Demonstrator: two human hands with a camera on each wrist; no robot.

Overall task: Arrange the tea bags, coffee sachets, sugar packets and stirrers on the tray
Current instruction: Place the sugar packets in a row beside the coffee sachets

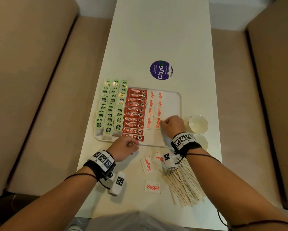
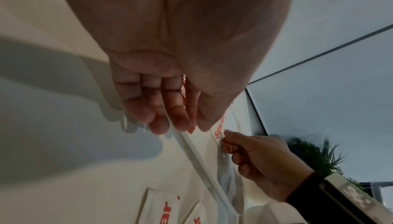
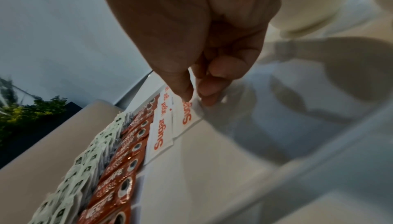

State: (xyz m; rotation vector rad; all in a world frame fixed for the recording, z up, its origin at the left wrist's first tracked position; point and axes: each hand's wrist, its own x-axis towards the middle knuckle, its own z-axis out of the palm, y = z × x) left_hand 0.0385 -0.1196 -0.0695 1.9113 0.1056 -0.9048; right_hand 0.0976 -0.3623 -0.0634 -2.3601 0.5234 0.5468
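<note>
A white tray (image 1: 171, 104) holds rows of green-labelled tea bags (image 1: 110, 110) on the left. Beside them runs a column of red coffee sachets (image 1: 135, 114), then two columns of sugar packets (image 1: 155, 104). My right hand (image 1: 162, 123) pinches the nearest sugar packet (image 1: 157, 123) of the right column by its edge; in the right wrist view thumb and forefinger pinch that packet (image 3: 189, 116) on the tray floor. My left hand (image 1: 134, 144) is at the tray's front rim (image 2: 204, 165), fingers outside it and thumb inside, beside the nearest sachet. Wooden stirrers (image 1: 183, 180) lie piled on the table.
Three loose sugar packets (image 1: 152, 186) lie on the white table in front of the tray. Two glass cups (image 1: 198, 124) stand right of the tray, close to my right wrist. A purple round sticker (image 1: 161, 70) lies behind the tray. Beige sofas flank the narrow table.
</note>
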